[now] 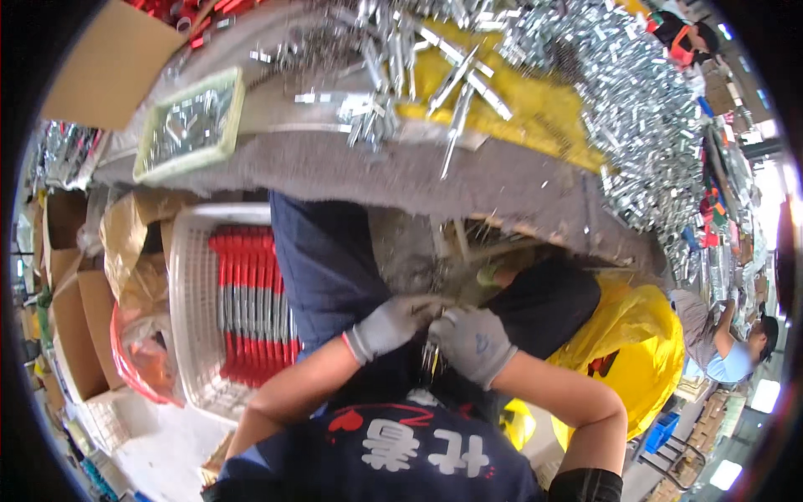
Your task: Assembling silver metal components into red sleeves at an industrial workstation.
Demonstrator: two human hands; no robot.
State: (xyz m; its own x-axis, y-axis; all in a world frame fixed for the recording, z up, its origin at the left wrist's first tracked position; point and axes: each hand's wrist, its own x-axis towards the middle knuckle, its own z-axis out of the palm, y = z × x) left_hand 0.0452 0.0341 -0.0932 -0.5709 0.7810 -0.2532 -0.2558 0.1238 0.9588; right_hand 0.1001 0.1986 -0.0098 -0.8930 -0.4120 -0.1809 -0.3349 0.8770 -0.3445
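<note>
Both hands wear grey work gloves and meet above my lap. My left hand (pixel 387 330) is closed, its fingertips against those of the other hand; what they pinch is hidden. My right hand (pixel 475 341) is curled closed around a slim shiny metal piece (pixel 430 358), which sticks out below its fingers toward my body. The upper end of that piece is covered by the gloves, so its exact kind does not show. Ahead of the hands, several long metal rods (pixel 458 117) lie loose on the bench.
A grey cloth-covered bench (pixel 401 174) carries a heap of small metal parts (pixel 648 109), a yellow sheet (pixel 548 125) and a pale tray (pixel 144 159). At left stands a white crate (pixel 194 335) with red-handled tools (pixel 251 301). A yellow bag (pixel 661 335) sits right; beyond is another person (pixel 728 356).
</note>
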